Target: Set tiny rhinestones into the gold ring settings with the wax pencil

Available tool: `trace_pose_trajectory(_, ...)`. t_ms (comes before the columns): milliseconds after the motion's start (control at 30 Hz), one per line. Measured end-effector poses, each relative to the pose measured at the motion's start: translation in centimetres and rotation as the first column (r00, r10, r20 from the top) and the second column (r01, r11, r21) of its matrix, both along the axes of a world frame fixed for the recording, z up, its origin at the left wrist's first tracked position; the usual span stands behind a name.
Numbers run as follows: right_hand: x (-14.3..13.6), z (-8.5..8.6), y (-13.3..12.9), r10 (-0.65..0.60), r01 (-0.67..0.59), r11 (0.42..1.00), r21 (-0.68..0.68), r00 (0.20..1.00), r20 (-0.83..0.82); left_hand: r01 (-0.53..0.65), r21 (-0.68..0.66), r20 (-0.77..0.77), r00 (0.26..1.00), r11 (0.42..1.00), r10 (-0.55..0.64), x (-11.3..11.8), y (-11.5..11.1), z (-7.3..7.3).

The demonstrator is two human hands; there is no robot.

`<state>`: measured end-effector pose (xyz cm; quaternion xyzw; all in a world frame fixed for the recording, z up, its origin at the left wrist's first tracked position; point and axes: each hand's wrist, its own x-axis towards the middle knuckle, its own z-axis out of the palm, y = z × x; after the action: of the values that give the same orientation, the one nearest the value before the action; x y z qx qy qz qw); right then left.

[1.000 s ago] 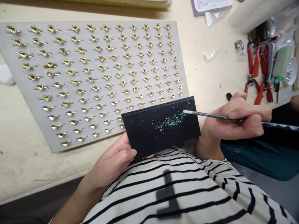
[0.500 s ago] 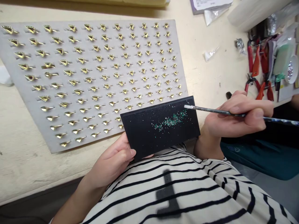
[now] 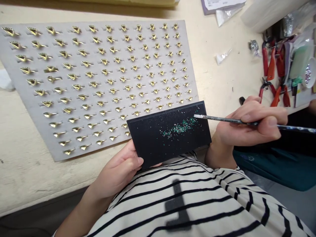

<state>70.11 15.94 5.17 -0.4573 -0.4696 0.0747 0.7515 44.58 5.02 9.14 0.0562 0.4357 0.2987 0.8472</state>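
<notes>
My left hand (image 3: pixel 123 166) grips the lower left corner of a black rectangular tray (image 3: pixel 153 144), thumb on top and fingers beneath. Tiny green and clear stones (image 3: pixel 181 127) lie scattered across the tray's middle and right. Between the thumb and fingers of my right hand (image 3: pixel 254 123) is a thin dark stick (image 3: pixel 227 119) with a white tip, which points left over the tray's right part, by the stones. Whether the tip touches the tray I cannot tell. Beyond the tray lies a grey board (image 3: pixel 59 154) holding rows of gold rings with triangular tops.
Red and orange-handled pliers (image 3: pixel 271 62) lie at the right with a white dish (image 3: pixel 308 74) of small stones. Small plastic bags (image 3: pixel 223 57) rest on the cream table (image 3: pixel 214 82). A yellow edge (image 3: pixel 98 4) runs along the top, and a white roll (image 3: pixel 269 13) sits at upper right.
The white tip of the stick has moved slightly down and left, closer to the green stones. My left hand and the tray have hardly moved.
</notes>
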Motion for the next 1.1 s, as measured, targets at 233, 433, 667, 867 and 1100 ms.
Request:
trace_pose_trajectory(233,0.5,-0.2,-0.2,0.04,-0.039,0.999,-0.021,0.999,0.022,-0.01,-0.017,-0.01,1.0,1.0,0.01,0.2,0.1,0.2)
trace_pose_trajectory(433,0.3,0.1,-0.3,0.044,-0.044,0.999,-0.018,0.999,0.016,-0.017,-0.025,-0.016,1.0,1.0,0.017,0.5,0.4,0.5)
trace_pose_trajectory(667,0.2,0.4,0.1,-0.026,0.029,0.999,-0.03,0.997,0.077,-0.014,-0.003,-0.007,1.0,1.0,0.014,0.4,0.4,0.5)
trace_pose_trajectory(867,-0.4,0.4,-0.3,0.018,0.049,0.954,-0.296,0.976,0.218,-0.014,-0.009,0.005,1.0,1.0,0.014,0.3,0.2,0.5)
trace_pose_trajectory(1100,-0.3,0.7,-0.7,0.077,0.032,0.91,-0.413,0.967,0.244,-0.01,-0.008,-0.036,0.999,1.0,0.01,0.4,0.3,0.6)
